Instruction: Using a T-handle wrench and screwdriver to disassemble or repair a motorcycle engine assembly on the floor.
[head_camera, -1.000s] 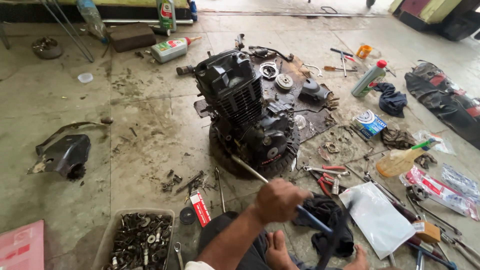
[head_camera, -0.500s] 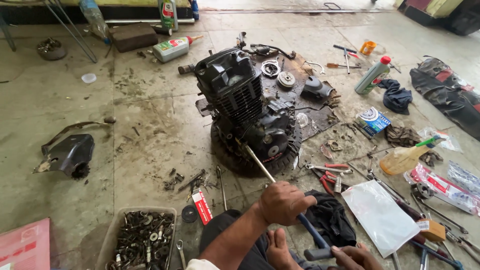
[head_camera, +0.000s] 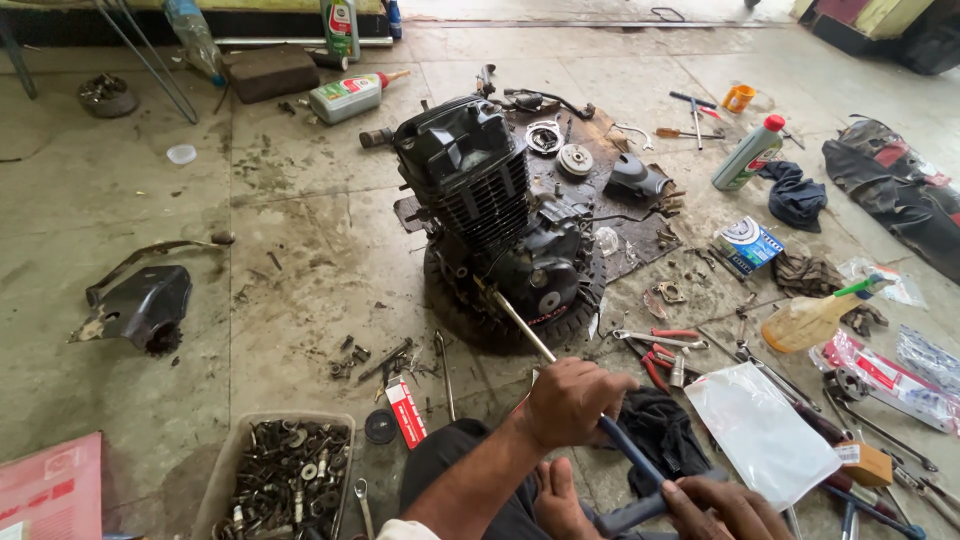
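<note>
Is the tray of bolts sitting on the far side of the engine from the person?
No, the tray of bolts sits on the near side, close by the person's left arm, while the engine stands farther off.

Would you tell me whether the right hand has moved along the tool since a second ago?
Yes. The right hand has come into view at the tool's handle end, below the clear plastic bag, near the left hand.

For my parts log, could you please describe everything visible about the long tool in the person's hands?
The long tool is a slim, bright metal rod with a dark blue grip and a crosswise handle at the near end. It slants from the black, finned engine down toward the person. The left hand wraps the shaft; the right hand holds the handle. Its far tip meets the engine's lower side.
</note>
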